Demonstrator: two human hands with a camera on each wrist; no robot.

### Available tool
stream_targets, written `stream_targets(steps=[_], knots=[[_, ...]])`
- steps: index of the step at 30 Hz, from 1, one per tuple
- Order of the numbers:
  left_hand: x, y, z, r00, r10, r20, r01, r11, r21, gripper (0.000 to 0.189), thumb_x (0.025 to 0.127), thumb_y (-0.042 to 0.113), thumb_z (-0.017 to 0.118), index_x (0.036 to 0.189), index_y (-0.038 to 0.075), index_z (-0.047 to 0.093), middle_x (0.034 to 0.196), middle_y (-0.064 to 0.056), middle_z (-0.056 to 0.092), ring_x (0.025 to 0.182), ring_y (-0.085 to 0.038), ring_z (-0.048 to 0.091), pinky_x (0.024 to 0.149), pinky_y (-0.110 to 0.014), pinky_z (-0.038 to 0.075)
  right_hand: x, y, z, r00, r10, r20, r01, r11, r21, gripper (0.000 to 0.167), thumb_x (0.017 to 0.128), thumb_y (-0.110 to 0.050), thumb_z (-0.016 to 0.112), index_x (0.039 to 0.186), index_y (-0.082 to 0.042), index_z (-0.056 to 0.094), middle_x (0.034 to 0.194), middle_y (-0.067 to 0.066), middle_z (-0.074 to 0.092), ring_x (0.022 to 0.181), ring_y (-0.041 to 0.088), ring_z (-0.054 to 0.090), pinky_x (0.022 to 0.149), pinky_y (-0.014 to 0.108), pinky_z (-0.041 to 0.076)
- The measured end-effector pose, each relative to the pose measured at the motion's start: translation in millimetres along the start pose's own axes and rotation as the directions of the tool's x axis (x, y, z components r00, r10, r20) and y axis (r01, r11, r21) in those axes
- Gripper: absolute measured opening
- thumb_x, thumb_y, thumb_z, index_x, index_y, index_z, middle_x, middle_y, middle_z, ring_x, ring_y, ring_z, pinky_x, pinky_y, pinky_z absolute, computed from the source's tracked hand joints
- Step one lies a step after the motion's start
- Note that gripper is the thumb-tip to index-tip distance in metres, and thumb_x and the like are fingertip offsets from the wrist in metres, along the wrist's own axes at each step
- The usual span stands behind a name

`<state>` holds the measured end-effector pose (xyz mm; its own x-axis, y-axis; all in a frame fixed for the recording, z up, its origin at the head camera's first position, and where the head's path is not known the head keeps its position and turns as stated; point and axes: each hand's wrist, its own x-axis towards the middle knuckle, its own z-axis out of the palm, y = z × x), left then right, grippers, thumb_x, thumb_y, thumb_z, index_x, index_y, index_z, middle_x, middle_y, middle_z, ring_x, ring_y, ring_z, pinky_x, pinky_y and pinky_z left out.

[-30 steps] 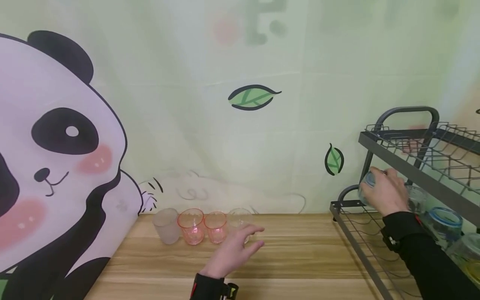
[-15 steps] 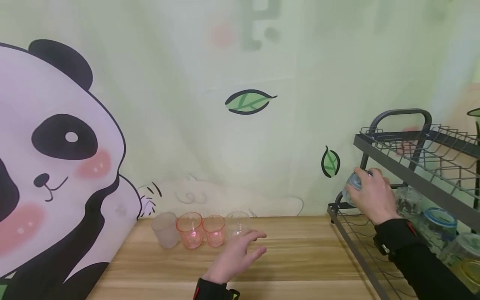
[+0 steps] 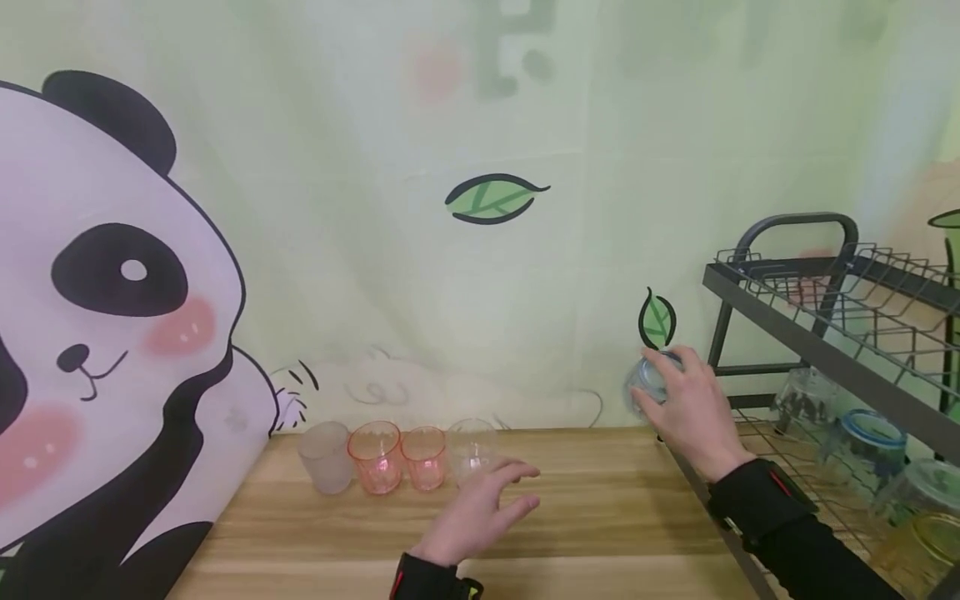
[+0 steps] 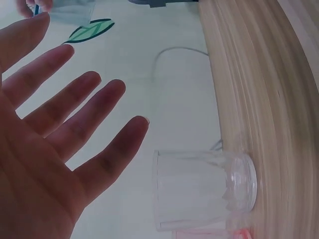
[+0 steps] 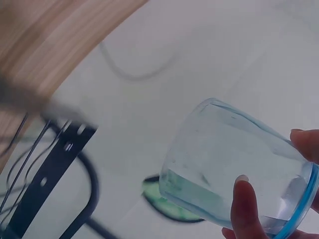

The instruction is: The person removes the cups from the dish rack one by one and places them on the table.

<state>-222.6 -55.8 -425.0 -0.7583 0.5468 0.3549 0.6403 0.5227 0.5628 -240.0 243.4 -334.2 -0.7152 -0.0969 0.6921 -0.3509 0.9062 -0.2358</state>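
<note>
My right hand grips a clear glass cup with a blue ring at one end. Fingers and thumb lie around that blue-ringed end, and the cup is tilted, held up off the table in front of the rack's left side. My left hand hovers over the table with fingers spread and nothing in them. In the left wrist view, a clear glass stands upright beyond its fingertips. That glass ends a row with two pink glasses and a frosted glass.
A dark two-tier wire rack stands at the right. On its lower tier are a clear cup, a blue-ringed cup and a yellowish cup. The wooden table ends at a printed curtain with a panda.
My right hand has carried the blue-ringed cup leftward, out from between the rack's tiers to beyond its left edge. The left hand has hardly moved.
</note>
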Motion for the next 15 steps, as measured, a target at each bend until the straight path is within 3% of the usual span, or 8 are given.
stream_targets(steps=[8, 15], knots=[[0.3, 0.3, -1.3, 1.000, -0.026, 0.010, 0.028, 0.974, -0.224, 0.040, 0.099, 0.039, 0.058, 0.134, 0.021, 0.059, 0.131, 0.004, 0.057, 0.116, -0.017, 0.055, 0.087, -0.036, 0.051, -18.3, -41.8, 14.3, 0.995, -0.055, -0.080, 0.066, 0.988, 0.139, 0.055, 0.079, -0.015, 0.083, 0.127, -0.001, 0.061, 0.122, 0.027, 0.052, 0.104, 0.043, 0.055, 0.080, 0.057, 0.050], [2.5, 3.0, -2.1, 0.999, 0.000, -0.048, -0.014, 0.960, -0.280, 0.041, 0.098, 0.037, 0.059, 0.135, 0.018, 0.057, 0.132, -0.002, 0.057, 0.114, -0.022, 0.057, 0.086, -0.035, 0.052, -47.7, -72.1, 30.9, 0.996, -0.033, -0.078, 0.050, 0.971, 0.235, 0.055, 0.077, -0.016, 0.085, 0.125, -0.004, 0.063, 0.120, 0.022, 0.052, 0.099, 0.037, 0.058, 0.075, 0.049, 0.053]])
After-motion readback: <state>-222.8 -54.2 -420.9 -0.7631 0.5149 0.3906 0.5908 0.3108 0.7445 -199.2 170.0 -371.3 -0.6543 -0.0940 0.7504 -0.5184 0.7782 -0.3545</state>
